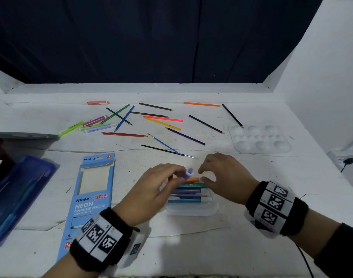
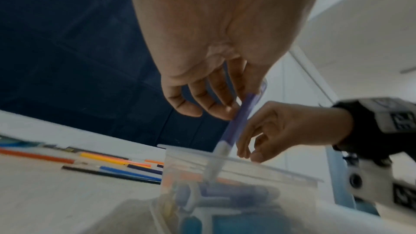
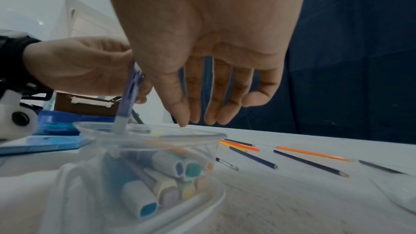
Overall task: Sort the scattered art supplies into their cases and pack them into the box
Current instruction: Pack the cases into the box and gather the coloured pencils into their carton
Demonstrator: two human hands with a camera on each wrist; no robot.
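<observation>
Marker: a purple plastic marker with a white cap [image 2: 238, 122], held nearly upright, its white end dipping inside the rim of the case.
Case: a clear plastic rectangular case [image 1: 191, 210] on the white table [image 1: 211, 247], between my two hands; capped markers in teal, purple, blue and orange [image 3: 162, 184] lie in it side by side.
Left hand: my left hand [image 1: 151, 189] pinches the purple marker at its upper part with curled fingers, directly above the case.
Right hand: my right hand [image 1: 224, 175] hovers just beside the marker over the case's far edge, fingers loosely bent and pointing down, grasping nothing.
Writing: a flat light-blue cardboard pencil box [image 1: 91, 199] lies left of the case, printed "Ninso", "NEON COLOURED PENCILS" and "12".
Surroundings: loose coloured pencils [image 1: 161, 123] and a blue-handled paintbrush [image 1: 165, 144] are scattered beyond the hands; a white plastic paint palette [image 1: 260, 139] sits far right; a blue transparent pouch [image 1: 17, 193] lies at far left.
</observation>
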